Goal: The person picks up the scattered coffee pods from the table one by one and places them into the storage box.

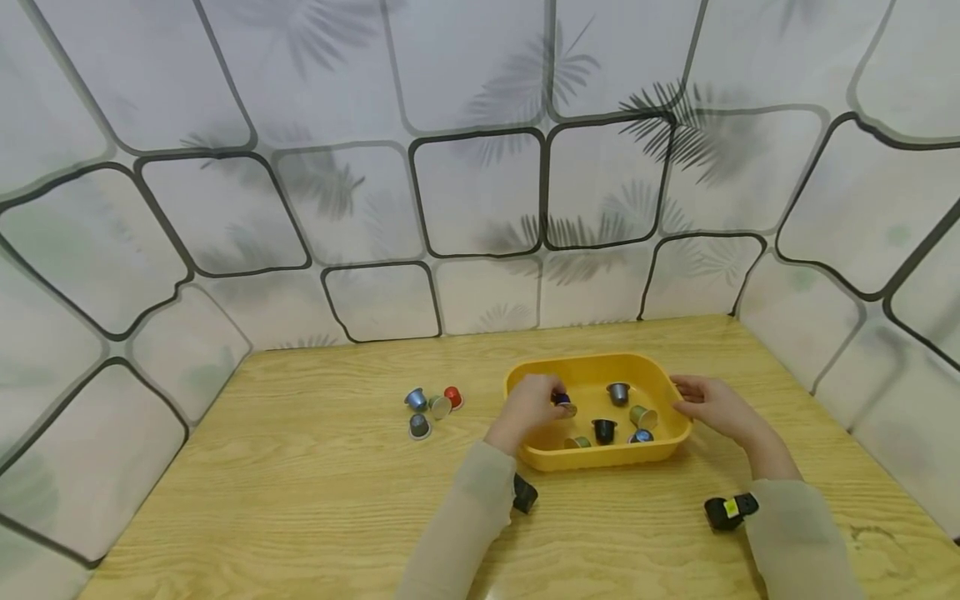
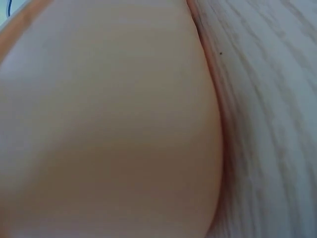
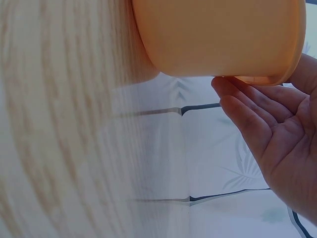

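Observation:
A yellow plastic tray [image 1: 600, 457] stands on the table, with several coffee capsules lying inside it, among them a black capsule [image 1: 603, 431] and a grey capsule [image 1: 618, 393]. Over its left part, my left hand [image 1: 529, 407] pinches a dark purple coffee capsule [image 1: 562, 402] between thumb and fingers. My right hand [image 1: 716, 406] is at the tray's right end. In the right wrist view its nearly straight fingers [image 3: 247, 116] rest against the outer wall of the tray [image 3: 218, 39]. Only skin and the table show in the left wrist view; the held capsule is out of sight there.
Left of the tray, a loose group of capsules lies on the wooden table [image 1: 300, 475]: a blue one [image 1: 416, 400], a red one [image 1: 453, 397], a green one [image 1: 440, 407] and a dark grey one [image 1: 419, 427]. Patterned fabric walls [image 1: 480, 200] surround the table's back and sides.

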Motion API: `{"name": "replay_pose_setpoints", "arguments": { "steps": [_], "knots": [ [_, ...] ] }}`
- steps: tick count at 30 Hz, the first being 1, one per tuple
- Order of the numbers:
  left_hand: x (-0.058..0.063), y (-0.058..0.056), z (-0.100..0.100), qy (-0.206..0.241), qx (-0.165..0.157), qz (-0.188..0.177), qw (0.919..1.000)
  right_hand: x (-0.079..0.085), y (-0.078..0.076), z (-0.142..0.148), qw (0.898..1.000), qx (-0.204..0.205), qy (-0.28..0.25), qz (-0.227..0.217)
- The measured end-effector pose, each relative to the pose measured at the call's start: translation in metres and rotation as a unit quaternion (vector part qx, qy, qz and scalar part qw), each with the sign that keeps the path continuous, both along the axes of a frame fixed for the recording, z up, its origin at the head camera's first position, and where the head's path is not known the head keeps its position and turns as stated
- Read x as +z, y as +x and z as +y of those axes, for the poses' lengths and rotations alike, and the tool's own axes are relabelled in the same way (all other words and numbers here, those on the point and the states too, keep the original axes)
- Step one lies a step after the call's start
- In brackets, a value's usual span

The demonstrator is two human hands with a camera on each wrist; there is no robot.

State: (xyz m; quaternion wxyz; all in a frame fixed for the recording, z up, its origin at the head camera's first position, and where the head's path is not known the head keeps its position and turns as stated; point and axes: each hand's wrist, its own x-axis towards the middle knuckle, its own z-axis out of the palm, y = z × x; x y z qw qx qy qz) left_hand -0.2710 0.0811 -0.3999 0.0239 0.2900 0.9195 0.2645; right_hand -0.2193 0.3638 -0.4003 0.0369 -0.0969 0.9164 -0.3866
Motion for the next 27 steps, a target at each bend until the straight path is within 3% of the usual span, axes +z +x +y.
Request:
{"name": "replay_pose_setpoints", "arguments": {
  "steps": [9,17,27],
  "knots": [
    [-0.002,0.001,0.004,-0.020,-0.002,-0.011,0.9997,0.000,0.001,-0.001,1.000,0.002,0.000,0.004],
    [-0.007,-0.002,0.010,-0.074,-0.006,0.017,0.9971,0.001,0.002,-0.002,1.000,0.001,-0.005,0.000],
    [-0.009,-0.003,0.012,-0.110,-0.012,0.004,0.9939,0.001,0.002,-0.002,1.000,0.000,0.000,0.000]
  ]
}}
